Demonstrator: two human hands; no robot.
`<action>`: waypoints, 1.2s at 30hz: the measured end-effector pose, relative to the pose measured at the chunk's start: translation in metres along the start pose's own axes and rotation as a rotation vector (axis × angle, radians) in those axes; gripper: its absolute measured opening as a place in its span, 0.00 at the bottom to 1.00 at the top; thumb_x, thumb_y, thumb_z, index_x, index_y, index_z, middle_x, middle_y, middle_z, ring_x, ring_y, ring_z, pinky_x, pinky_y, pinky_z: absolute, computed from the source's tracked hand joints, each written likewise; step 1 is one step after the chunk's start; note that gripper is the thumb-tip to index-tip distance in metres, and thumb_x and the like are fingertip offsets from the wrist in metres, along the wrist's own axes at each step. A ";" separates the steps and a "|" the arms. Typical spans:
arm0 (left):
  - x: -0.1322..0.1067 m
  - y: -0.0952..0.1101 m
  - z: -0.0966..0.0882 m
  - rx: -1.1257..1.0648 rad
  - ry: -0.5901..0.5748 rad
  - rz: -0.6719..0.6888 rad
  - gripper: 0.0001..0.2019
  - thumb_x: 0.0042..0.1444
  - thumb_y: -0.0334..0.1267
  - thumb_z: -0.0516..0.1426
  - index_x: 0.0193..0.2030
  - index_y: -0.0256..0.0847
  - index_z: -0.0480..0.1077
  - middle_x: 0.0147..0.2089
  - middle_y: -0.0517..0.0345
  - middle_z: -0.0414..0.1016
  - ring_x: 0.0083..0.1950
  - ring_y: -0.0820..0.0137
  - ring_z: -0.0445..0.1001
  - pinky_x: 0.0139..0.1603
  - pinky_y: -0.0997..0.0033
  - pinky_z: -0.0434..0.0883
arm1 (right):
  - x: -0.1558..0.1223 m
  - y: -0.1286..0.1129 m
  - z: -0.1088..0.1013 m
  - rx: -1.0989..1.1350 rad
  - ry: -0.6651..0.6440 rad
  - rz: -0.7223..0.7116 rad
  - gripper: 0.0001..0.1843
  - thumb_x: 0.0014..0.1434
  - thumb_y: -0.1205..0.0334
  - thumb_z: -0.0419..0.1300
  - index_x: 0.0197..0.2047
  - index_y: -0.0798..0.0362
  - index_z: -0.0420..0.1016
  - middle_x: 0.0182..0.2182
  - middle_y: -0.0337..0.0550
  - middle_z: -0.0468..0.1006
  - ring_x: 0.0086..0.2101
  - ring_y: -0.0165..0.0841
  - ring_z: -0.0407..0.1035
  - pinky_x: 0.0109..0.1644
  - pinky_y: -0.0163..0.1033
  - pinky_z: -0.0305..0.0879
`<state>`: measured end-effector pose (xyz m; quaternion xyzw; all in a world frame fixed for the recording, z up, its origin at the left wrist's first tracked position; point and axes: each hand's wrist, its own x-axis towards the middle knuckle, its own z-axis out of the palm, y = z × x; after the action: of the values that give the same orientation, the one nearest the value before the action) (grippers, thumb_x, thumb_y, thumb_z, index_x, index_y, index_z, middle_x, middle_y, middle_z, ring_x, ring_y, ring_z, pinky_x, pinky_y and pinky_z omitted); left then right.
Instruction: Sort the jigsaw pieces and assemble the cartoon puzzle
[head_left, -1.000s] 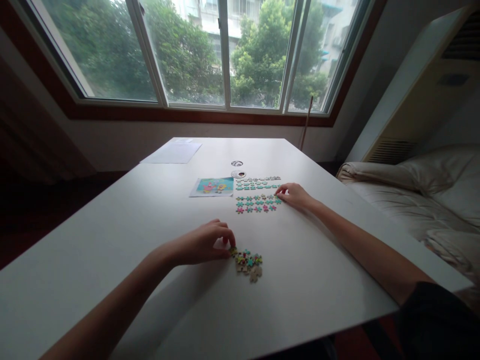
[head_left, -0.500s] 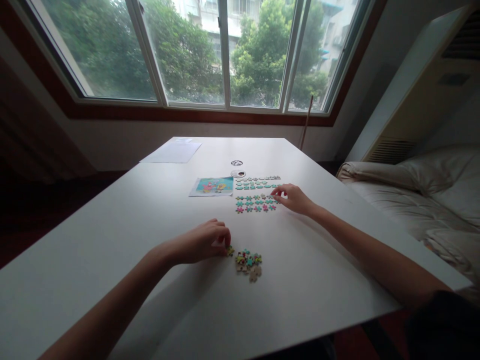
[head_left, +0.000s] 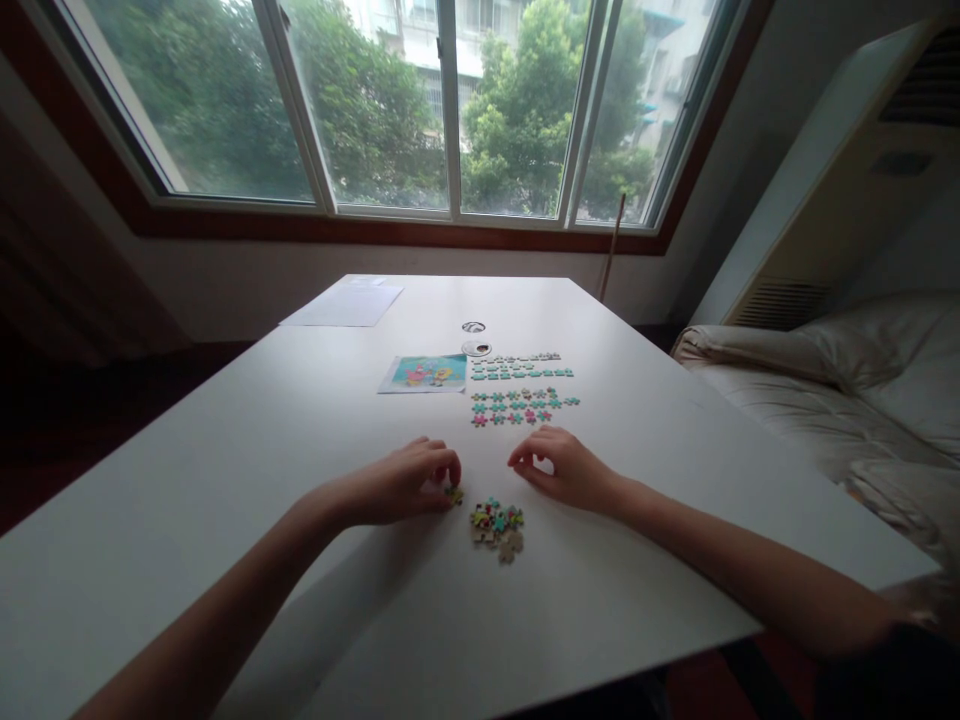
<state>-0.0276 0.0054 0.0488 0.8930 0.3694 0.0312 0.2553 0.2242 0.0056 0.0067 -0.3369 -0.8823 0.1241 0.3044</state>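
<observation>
Between the fingertips of my left hand (head_left: 418, 482) is a yellow-green puzzle piece (head_left: 455, 495), just above the table. My right hand (head_left: 562, 468) hovers to the right, thumb and forefinger curled close together; nothing shows in them. Between and below the hands lies a small pile of puzzle pieces (head_left: 497, 519), some coloured side up, others grey-brown backs up. Beyond my right hand, teal, pink and yellowish puzzle pieces (head_left: 517, 405) lie in rows. Farther back are more rows of teal and pale puzzle pieces (head_left: 517, 374).
A picture sheet (head_left: 427, 374) with cartoon figures lies left of the rows. Two round discs (head_left: 475, 348) sit behind them. White papers (head_left: 346, 305) rest at the table's far left. A pale sofa (head_left: 817, 400) stands right of the white table (head_left: 262, 450).
My right hand has drawn back from the rows towards the pile. A piece now shows at the right end of the middle near row. My left hand has barely moved.
</observation>
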 end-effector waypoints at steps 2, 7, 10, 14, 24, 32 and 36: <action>0.000 0.000 0.000 -0.011 0.017 -0.009 0.07 0.51 0.39 0.54 0.35 0.39 0.66 0.37 0.55 0.66 0.40 0.66 0.64 0.40 0.69 0.63 | 0.000 -0.004 0.002 0.013 -0.012 0.000 0.05 0.55 0.66 0.57 0.34 0.53 0.74 0.26 0.39 0.75 0.29 0.28 0.67 0.38 0.35 0.61; 0.005 -0.008 0.004 -0.101 0.074 -0.027 0.04 0.49 0.37 0.55 0.30 0.39 0.65 0.31 0.60 0.67 0.33 0.70 0.65 0.33 0.74 0.62 | 0.000 -0.011 0.002 0.042 0.014 0.025 0.05 0.55 0.67 0.57 0.33 0.53 0.74 0.25 0.39 0.75 0.28 0.28 0.66 0.36 0.34 0.60; 0.012 -0.009 0.010 -0.300 0.166 -0.003 0.06 0.49 0.38 0.56 0.31 0.39 0.66 0.28 0.62 0.68 0.30 0.73 0.65 0.29 0.75 0.61 | -0.001 -0.013 0.001 0.062 0.023 0.040 0.05 0.55 0.67 0.57 0.33 0.54 0.74 0.24 0.39 0.74 0.27 0.27 0.65 0.35 0.33 0.60; 0.024 0.004 0.021 -0.737 0.377 -0.051 0.14 0.48 0.40 0.59 0.41 0.37 0.67 0.27 0.61 0.70 0.29 0.72 0.67 0.31 0.73 0.63 | -0.001 -0.018 0.001 0.098 0.035 0.076 0.05 0.55 0.65 0.57 0.33 0.54 0.74 0.25 0.40 0.74 0.27 0.27 0.65 0.34 0.33 0.60; 0.033 0.023 0.038 -1.048 0.488 -0.153 0.09 0.42 0.38 0.64 0.29 0.36 0.70 0.28 0.60 0.73 0.30 0.73 0.70 0.36 0.72 0.66 | 0.000 -0.024 0.000 0.177 0.106 0.193 0.08 0.55 0.59 0.57 0.32 0.54 0.74 0.25 0.40 0.74 0.26 0.27 0.64 0.32 0.33 0.61; 0.034 0.026 0.041 -1.073 0.428 -0.131 0.10 0.42 0.39 0.64 0.28 0.36 0.70 0.31 0.57 0.75 0.35 0.69 0.72 0.40 0.69 0.67 | 0.001 -0.026 0.000 0.197 0.149 0.208 0.08 0.55 0.59 0.57 0.29 0.55 0.72 0.23 0.39 0.72 0.25 0.27 0.63 0.31 0.33 0.60; 0.033 0.017 0.038 -0.814 0.463 -0.104 0.11 0.46 0.42 0.60 0.31 0.36 0.70 0.31 0.56 0.74 0.33 0.69 0.71 0.36 0.71 0.67 | 0.003 -0.017 -0.005 0.178 0.191 0.243 0.09 0.57 0.59 0.55 0.30 0.55 0.71 0.23 0.38 0.71 0.25 0.26 0.63 0.29 0.32 0.59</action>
<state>0.0170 0.0013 0.0201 0.6700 0.4186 0.3590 0.4969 0.2169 -0.0051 0.0194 -0.4229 -0.7877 0.2050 0.3983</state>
